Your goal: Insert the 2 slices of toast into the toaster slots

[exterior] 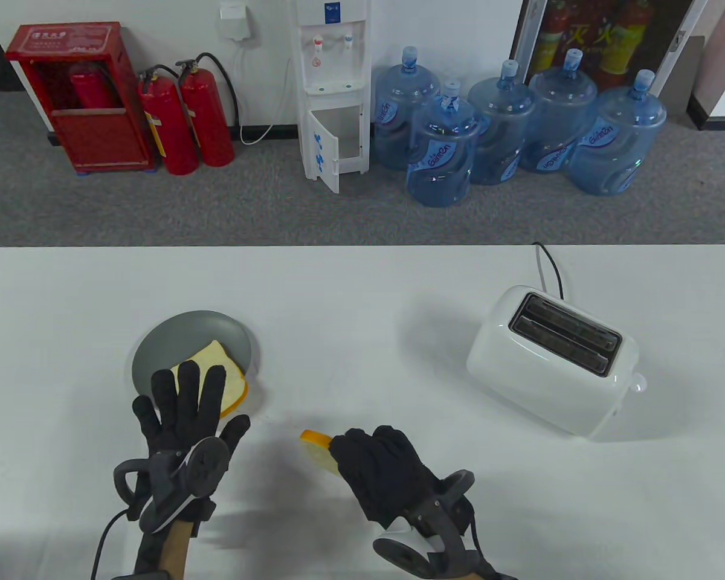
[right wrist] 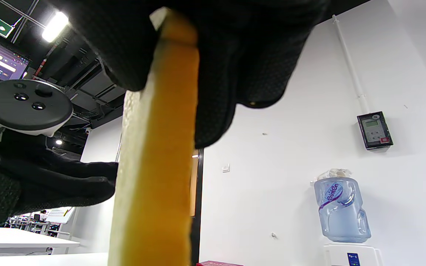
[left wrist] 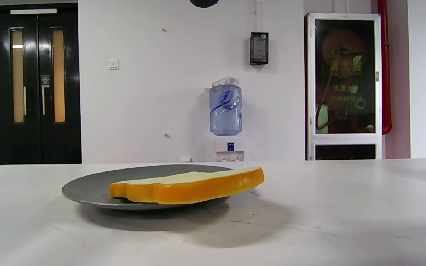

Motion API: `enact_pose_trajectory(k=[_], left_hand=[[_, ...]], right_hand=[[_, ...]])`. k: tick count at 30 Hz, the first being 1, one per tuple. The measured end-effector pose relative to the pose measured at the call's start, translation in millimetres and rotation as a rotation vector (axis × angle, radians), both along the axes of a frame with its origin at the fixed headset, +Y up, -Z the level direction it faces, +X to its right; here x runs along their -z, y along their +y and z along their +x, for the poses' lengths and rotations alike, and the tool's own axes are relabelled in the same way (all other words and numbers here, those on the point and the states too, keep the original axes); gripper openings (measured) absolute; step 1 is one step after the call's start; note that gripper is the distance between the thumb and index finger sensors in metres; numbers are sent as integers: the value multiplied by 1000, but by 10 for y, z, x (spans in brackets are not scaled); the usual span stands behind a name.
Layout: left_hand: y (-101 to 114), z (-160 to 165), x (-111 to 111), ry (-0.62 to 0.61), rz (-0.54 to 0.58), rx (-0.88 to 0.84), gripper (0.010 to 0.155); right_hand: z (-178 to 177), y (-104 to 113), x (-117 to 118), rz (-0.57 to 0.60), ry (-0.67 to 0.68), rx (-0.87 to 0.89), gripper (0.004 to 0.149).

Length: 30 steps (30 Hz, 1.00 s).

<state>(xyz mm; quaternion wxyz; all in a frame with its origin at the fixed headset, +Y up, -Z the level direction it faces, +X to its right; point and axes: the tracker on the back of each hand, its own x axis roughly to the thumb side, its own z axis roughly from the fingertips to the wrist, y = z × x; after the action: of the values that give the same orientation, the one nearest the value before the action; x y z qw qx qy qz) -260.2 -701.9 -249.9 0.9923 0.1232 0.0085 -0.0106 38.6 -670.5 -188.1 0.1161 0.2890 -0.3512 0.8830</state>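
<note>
A white toaster (exterior: 550,362) with two empty dark slots stands at the right of the table. One slice of toast (exterior: 226,380) (left wrist: 187,186) lies on a grey plate (exterior: 157,353) (left wrist: 87,190) at the left. My left hand (exterior: 184,399) hovers over the plate's near side, fingers spread straight and holding nothing. My right hand (exterior: 374,465) pinches the second slice (exterior: 317,450) (right wrist: 157,166) on edge, low over the table's front middle. In the right wrist view the gloved fingers (right wrist: 235,74) clamp the slice's top edge.
The toaster's cord (exterior: 550,266) runs off the table's far edge. Beyond the table stand water bottles (exterior: 441,151), a water dispenser (exterior: 332,90) and fire extinguishers (exterior: 184,121) on the floor.
</note>
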Motion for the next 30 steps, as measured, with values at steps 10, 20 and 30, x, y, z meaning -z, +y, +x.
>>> enact_pose_trajectory(k=[10,20,30], left_hand=[[-47,-44,31,18,-46,-12,76],[-45,-36,36,13,-57,-24,76],[-52,-38,47,9,-50,-28,76]], right_hand=[[0,-3,0,-3,3,5,49],[0,152,-9,-11,7,53,49],[87,669,60,25,-2,112,49]])
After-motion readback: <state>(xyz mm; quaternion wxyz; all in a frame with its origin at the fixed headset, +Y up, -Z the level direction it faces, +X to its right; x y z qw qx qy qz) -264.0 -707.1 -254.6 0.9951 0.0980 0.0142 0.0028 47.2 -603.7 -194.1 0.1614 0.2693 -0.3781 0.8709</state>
